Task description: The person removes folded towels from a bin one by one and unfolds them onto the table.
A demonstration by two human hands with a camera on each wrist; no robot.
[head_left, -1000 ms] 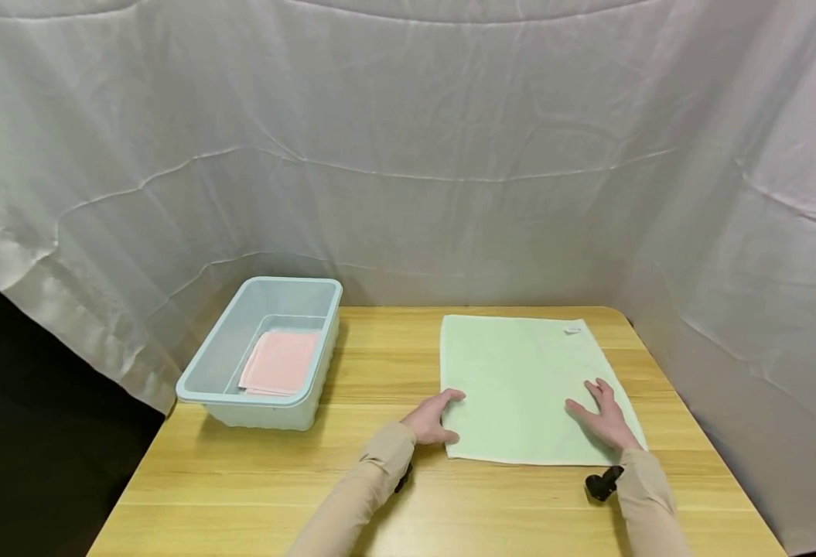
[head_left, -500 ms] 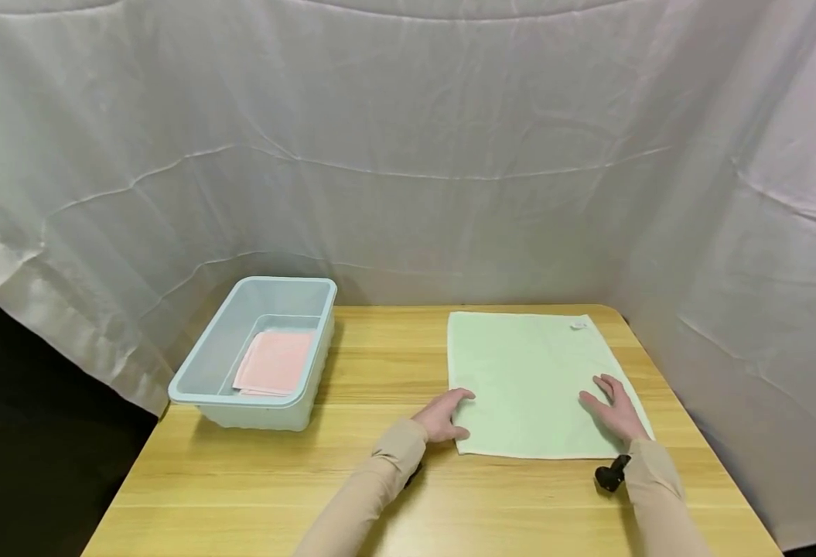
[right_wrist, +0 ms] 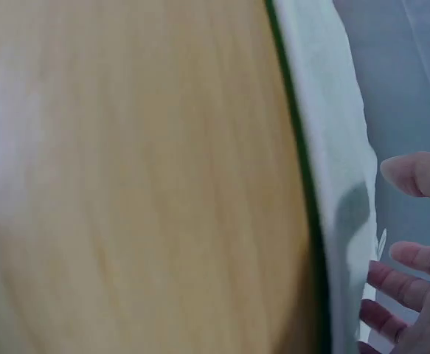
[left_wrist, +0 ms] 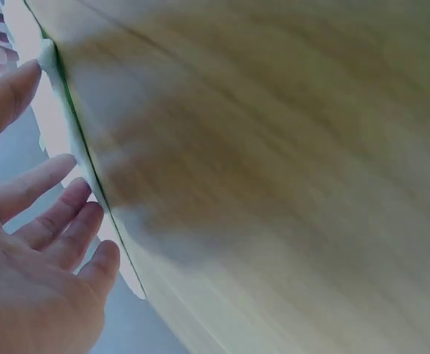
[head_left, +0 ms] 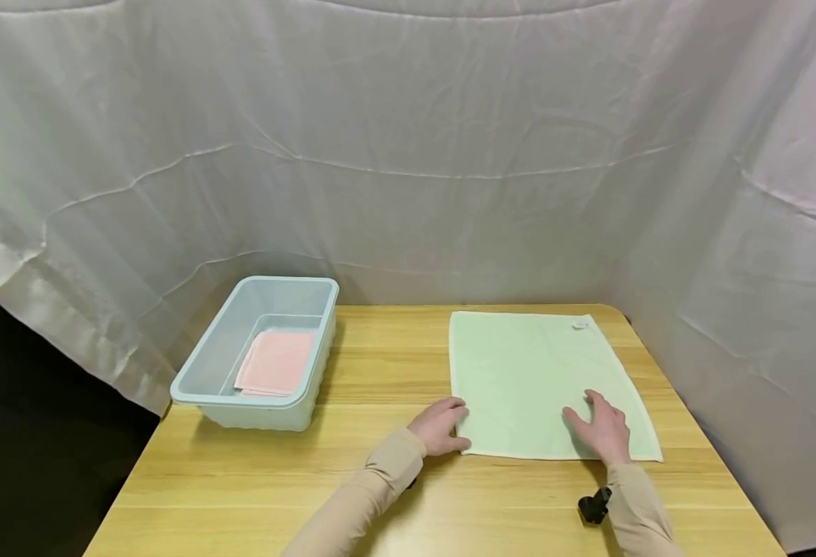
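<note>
A pale green towel [head_left: 526,379] with a small white tag at its far right corner lies spread flat on the wooden table [head_left: 394,363]. My left hand [head_left: 441,427] touches the towel's near left edge, thumb and fingers spread apart. In the left wrist view, the loosely bent fingers [left_wrist: 78,232] of this hand lie along the towel's border. Over the towel's near right part is my right hand [head_left: 602,429], palm down, fingers parted. The right wrist view has its fingertips [right_wrist: 392,284] beside the towel, with a shadow cast on the cloth.
To the left stands a light blue plastic bin [head_left: 254,401] with folded pink cloths [head_left: 278,362] inside. A pale grey curtain [head_left: 408,193] hangs behind the table and on both sides. A black wrist camera [head_left: 594,507] is strapped at the right sleeve [head_left: 633,503].
My right hand has drawn back toward me and left from the towel's right edge, and the near right corner now shows. My left hand stays by the left edge, slightly nearer.
</note>
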